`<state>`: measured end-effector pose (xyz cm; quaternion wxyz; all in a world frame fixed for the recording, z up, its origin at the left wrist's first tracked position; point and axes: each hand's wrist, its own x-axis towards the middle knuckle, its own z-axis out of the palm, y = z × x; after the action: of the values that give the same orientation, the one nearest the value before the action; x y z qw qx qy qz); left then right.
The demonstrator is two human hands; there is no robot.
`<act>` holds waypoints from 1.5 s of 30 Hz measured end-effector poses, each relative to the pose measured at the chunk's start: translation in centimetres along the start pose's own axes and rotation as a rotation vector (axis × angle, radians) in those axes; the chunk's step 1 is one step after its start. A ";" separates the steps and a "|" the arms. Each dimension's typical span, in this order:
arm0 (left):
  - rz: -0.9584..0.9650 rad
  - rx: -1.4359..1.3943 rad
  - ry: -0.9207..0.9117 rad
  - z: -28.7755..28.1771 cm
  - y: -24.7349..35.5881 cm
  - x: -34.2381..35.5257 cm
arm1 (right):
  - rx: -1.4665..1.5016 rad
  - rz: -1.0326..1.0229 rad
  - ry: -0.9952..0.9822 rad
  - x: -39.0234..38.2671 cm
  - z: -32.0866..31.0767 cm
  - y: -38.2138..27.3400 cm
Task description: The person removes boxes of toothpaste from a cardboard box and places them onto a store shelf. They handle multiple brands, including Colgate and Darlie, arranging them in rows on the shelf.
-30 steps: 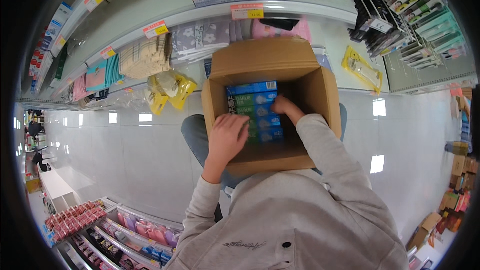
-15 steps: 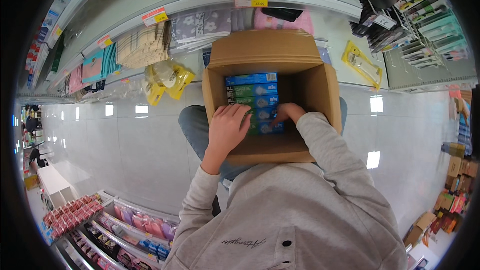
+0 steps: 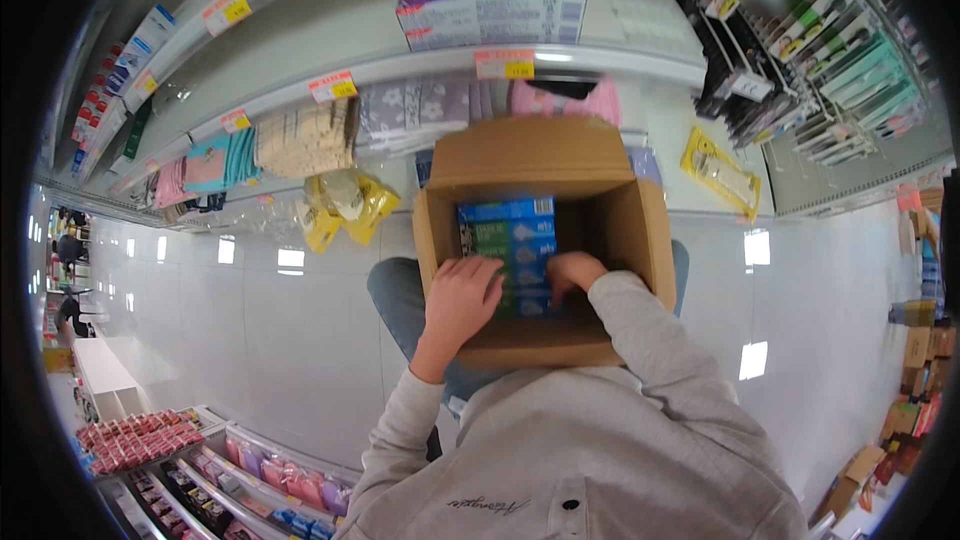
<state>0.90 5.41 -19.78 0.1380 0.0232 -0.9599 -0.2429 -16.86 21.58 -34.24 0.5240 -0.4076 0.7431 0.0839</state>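
An open brown cardboard box (image 3: 537, 155) rests on my lap, its far flap standing up. Inside, along its left part, lies a row of blue and green toothpaste boxes (image 3: 533, 252). My left hand (image 3: 462, 305) is bent over the left ends of the nearer boxes, fingers curled. At their right ends is my right hand (image 3: 576, 272), its fingers curled down against the boxes, with the tips hidden. Together the hands clasp the nearer toothpaste boxes from both sides. Dark space shows in the right part of the cardboard box.
Ahead, a shelf holds large toothpaste cartons (image 3: 490, 10). Below it lie folded grey cloths (image 3: 415, 110), beige cloths (image 3: 305, 138) and yellow packets (image 3: 345, 208). A yellow package (image 3: 720, 172) lies at right, near hanging toothbrush packs (image 3: 850, 60). Behind me at left stands a goods rack (image 3: 270, 480).
The whole view has tilted upward, so the shelf, the cardboard box and my hands sit lower in the picture. Both hands stay at the toothpaste boxes, with little change in their grip.
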 end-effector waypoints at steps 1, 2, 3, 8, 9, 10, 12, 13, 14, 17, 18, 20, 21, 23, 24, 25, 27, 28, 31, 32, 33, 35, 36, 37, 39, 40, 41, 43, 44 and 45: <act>-0.004 0.006 -0.001 0.0 -0.1 -0.1 | -0.046 -0.116 -0.011 0.5 -0.4 0.5; -0.007 0.005 -0.001 0.0 -0.1 -0.1 | -0.037 -0.133 0.035 0.6 -0.4 0.9; -0.007 0.002 -0.003 0.1 -0.1 0.0 | -0.026 -0.149 0.083 0.5 -0.4 1.1; -0.002 -0.005 0.003 0.0 -0.2 -0.2 | 0.083 -0.185 0.289 -5.0 -3.5 -1.0; -0.004 -0.010 0.014 -0.1 -0.2 -0.1 | 0.100 -0.204 0.378 -5.7 -3.7 -1.0; -0.002 -0.013 0.021 -0.1 -0.1 -0.1 | 0.126 -0.208 0.468 -6.7 -4.2 -1.2; 0.005 -0.058 0.008 -0.3 -0.3 -0.2 | 0.175 -0.220 0.643 -9.4 -5.3 -1.9; 0.015 -0.081 0.029 -0.8 0.1 -0.2 | 0.196 -0.211 0.702 -12.1 -6.3 -3.2; 0.027 -0.101 0.051 -1.3 0.4 -0.1 | 0.250 -0.239 0.734 -14.1 -7.3 -3.9; 0.042 -0.036 0.097 -2.4 1.2 0.3 | 0.426 -0.366 0.819 -18.5 -9.6 -5.1; 0.056 0.001 0.130 -2.9 1.6 0.7 | 0.501 -0.429 0.853 -19.9 -10.1 -5.3; 0.092 0.023 0.235 -4.3 1.5 1.9 | 0.585 -0.529 0.913 -22.5 -11.3 -6.5; 0.111 0.054 0.291 -5.4 1.2 2.7 | 0.596 -0.564 0.949 -23.7 -12.1 -7.2; 0.141 0.111 0.421 -8.4 1.0 4.2 | 0.627 -0.569 0.920 -25.5 -13.9 -8.4; 0.176 0.186 0.465 -10.3 1.1 5.1 | 0.492 -0.653 1.074 -25.9 -14.8 -9.1; 0.220 0.256 0.509 -12.2 1.1 6.2 | 0.351 -0.729 1.232 -26.3 -15.8 -10.0; 0.292 0.369 0.595 -15.9 0.3 8.6 | 0.010 -0.686 1.471 -27.9 -17.8 -12.3; 0.315 0.412 0.631 -17.8 -0.2 9.5 | -0.106 -0.701 1.530 -28.3 -19.1 -13.3; 0.368 0.526 0.731 -23.0 -1.8 12.3 | -0.398 -0.729 1.688 -28.6 -23.6 -16.3; 0.388 0.558 0.764 -24.6 -2.4 13.4 | -0.459 -0.727 1.736 -28.7 -25.0 -17.3; 0.378 0.574 0.802 -26.2 -3.1 14.1 | -0.513 -0.739 1.776 -28.6 -26.5 -18.5; 0.378 0.590 0.890 -29.1 -3.9 16.1 | -0.504 -0.787 1.883 -28.6 -30.1 -20.6; 0.358 0.614 0.953 -30.3 -4.3 17.0 | -0.490 -0.819 1.940 -28.3 -32.1 -21.7; 0.353 0.617 1.021 -30.9 -4.9 18.8 | -0.450 -0.807 1.939 -28.0 -34.1 -22.2; 0.287 0.647 1.065 -32.0 -7.1 21.1 | -0.339 -0.820 1.875 -26.5 -37.8 -23.8; 0.188 0.638 0.981 -32.1 -8.3 21.9 | -0.282 -0.812 1.820 -25.6 -39.5 -24.4; 0.097 0.618 0.897 -31.9 -9.1 22.9 | -0.229 -0.792 1.768 -24.9 -41.1 -24.4; -0.040 0.605 0.807 -32.1 -10.6 23.6 | -0.103 -0.724 1.505 -23.8 -43.8 -25.4; -0.083 0.597 0.804 -32.3 -11.5 23.4 | -0.042 -0.699 1.369 -23.3 -44.6 -26.1; -0.130 0.583 0.799 -32.3 -11.8 23.0 | -0.084 -0.691 1.369 -22.9 -44.7 -26.7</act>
<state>-12.56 -22.43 7.71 0.4673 0.2118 -0.8566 0.0553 -27.37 -8.69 12.71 -0.0721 -0.5972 0.7286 -0.3275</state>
